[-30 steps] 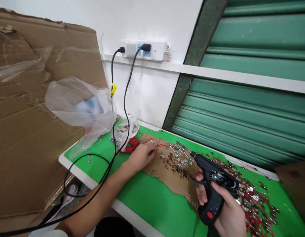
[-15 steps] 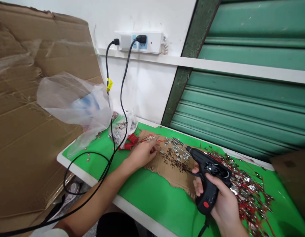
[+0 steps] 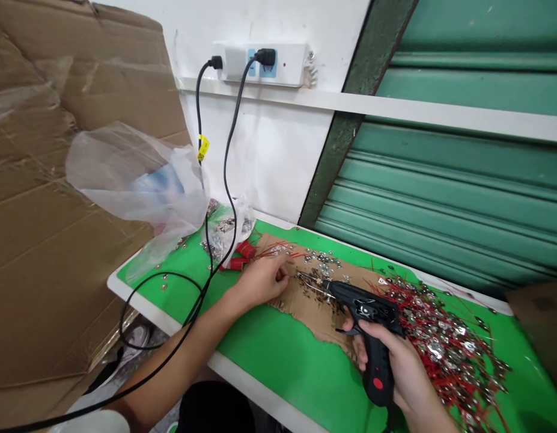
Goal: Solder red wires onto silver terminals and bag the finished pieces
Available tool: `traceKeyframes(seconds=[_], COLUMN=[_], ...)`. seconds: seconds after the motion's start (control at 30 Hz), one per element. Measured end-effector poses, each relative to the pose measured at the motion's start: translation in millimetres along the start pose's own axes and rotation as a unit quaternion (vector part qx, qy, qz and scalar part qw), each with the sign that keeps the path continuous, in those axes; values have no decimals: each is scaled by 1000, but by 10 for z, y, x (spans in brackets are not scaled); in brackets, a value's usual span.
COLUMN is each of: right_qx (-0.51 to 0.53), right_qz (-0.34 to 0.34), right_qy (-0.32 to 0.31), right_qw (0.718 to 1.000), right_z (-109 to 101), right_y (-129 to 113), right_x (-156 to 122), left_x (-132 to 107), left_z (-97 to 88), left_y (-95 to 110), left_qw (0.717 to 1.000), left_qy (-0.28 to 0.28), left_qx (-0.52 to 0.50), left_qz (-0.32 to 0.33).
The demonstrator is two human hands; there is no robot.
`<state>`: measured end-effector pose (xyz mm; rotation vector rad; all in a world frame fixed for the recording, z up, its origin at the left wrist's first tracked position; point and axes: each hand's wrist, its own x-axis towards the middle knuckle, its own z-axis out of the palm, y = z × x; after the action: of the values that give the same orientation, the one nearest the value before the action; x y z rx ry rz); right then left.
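Note:
My right hand (image 3: 398,370) is wrapped round the grip of a black soldering gun (image 3: 366,325) with a red button. Its thin metal tip points left toward my left hand (image 3: 262,278). That hand rests on a torn cardboard sheet (image 3: 314,313), fingers pinched on a small metal piece with a red wire, right at the gun's tip. Loose small metal terminals (image 3: 321,261) lie scattered on the cardboard. A heap of finished red-wired terminals (image 3: 440,343) lies to the right of the gun.
The green table (image 3: 278,361) has a white edge. A clear plastic bag (image 3: 134,180) and a small bag of parts (image 3: 226,231) sit at its left end. Black cables (image 3: 206,252) run from a wall power strip (image 3: 264,60). Cardboard (image 3: 48,210) leans on the left.
The soldering gun has swung left and lower, so its tip now meets the piece pinched in my left hand. My left hand has hardly moved.

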<state>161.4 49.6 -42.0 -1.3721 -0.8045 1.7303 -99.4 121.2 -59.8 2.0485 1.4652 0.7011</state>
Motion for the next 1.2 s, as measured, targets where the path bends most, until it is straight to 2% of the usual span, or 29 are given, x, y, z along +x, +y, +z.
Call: traceKeyframes(seconds=[0.23, 0.4, 0.83, 1.2], right_qx=[2, 5, -25, -45], right_qz=[27, 25, 21, 20], right_qy=[24, 20, 24, 36], right_qw=[999, 999, 999, 998], right_z=[-17, 15, 44, 33], right_y=[-36, -44, -52, -32], right_x=[-35, -33, -37, -27], left_x=[-6, 10, 17, 8], left_z=[-13, -36, -1, 3], left_y=[68, 101, 55, 31], left_qw=[999, 999, 1000, 1000], left_qy=[-2, -11, 0, 0], left_qx=[45, 35, -2, 19], left_qz=[-3, -11, -9, -7])
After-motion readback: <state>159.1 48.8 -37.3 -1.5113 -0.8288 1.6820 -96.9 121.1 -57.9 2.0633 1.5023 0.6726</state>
